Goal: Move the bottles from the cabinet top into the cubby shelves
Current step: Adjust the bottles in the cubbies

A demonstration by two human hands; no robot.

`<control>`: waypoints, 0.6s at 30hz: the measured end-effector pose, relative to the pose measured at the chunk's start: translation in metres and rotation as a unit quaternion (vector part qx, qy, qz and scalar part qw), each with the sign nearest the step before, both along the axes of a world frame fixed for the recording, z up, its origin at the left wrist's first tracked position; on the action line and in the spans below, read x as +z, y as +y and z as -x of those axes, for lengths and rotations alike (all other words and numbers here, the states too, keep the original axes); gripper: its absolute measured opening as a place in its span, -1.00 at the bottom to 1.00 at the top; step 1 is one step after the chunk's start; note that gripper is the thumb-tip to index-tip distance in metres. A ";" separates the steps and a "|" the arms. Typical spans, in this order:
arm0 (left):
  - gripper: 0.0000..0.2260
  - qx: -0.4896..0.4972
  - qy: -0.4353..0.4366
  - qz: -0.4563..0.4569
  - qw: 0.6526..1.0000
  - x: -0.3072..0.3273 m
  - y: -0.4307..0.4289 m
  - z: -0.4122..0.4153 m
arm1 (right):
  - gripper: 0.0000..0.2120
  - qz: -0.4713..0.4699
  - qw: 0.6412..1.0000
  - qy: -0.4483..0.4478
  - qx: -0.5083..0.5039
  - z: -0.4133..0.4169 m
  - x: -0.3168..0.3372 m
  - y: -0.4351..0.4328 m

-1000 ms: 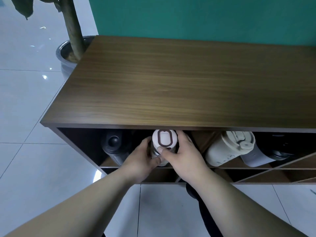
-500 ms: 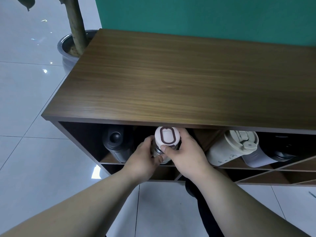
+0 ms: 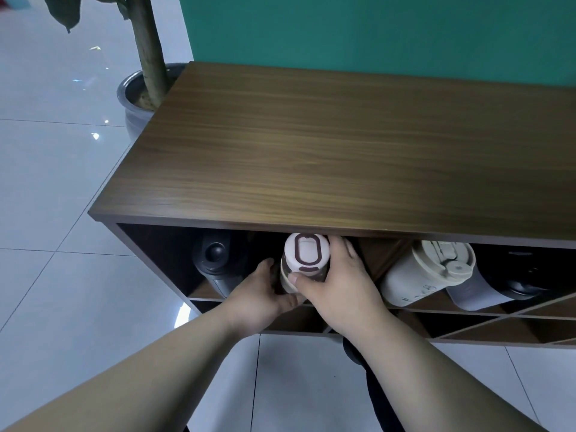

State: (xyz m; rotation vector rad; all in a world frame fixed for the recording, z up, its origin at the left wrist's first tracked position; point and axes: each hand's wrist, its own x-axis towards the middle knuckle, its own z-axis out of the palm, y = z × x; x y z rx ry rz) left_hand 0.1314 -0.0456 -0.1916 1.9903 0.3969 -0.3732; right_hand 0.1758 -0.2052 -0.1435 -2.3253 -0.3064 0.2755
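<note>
Your right hand's fingers (image 3: pixel 341 254) wrap the white bottle with the brown oval-ringed lid (image 3: pixel 304 261), thumb pressed on its front; your left hand (image 3: pixel 265 294) cups it from below and the side. The bottle sits at the mouth of a top-row cubby in the dark wood cabinet (image 3: pixel 358 151). A dark grey bottle (image 3: pixel 215 263) lies left; a cream lidded tumbler (image 3: pixel 427 275) lies right.

We note white-lidded bottle (image 3: pixel 306 260) lying lid-outward in upper cubby | dark bottle (image 3: pixel 215 263) left | cream tumbler (image 3: pixel 427 275), grey bottle (image 3: pixel 480 291) right, tilted.
</note>
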 end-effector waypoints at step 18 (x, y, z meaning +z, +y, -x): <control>-0.55 0.103 0.060 -0.106 0.987 0.008 0.091 0.057 | -0.12 -0.040 0.996 0.009 0.080 0.033 0.004 0.117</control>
